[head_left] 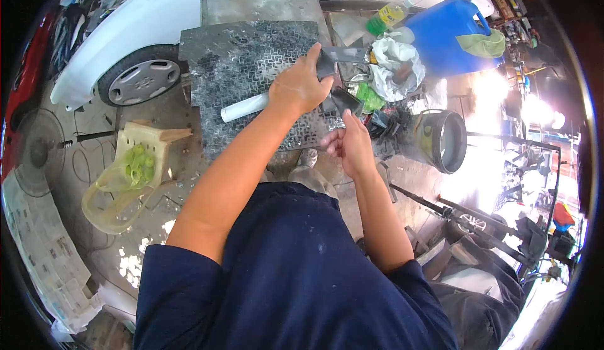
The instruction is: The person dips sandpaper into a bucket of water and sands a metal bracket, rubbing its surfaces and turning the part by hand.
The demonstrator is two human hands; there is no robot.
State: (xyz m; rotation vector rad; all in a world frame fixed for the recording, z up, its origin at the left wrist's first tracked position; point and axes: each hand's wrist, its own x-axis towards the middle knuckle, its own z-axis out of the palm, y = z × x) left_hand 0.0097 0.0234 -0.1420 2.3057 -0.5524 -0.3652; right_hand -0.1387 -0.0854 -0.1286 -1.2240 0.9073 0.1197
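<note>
Dusty, ridged sheet (pixel 242 61) beneath left hand (pixel 298 88)

At the black patterned mat (pixel 251 51), the left hand (pixel 299 87) and arm hide one end of the white tube (pixel 244 108); beyond it, the white car (pixel 182 7) is cut off by the top edge, and far right, glare blurs the clutter.

Car workshop, 1 white car (pixel 157 10) (wheel (pixel 143 83) showing), dusty worktop (pixel 220 67)
</note>
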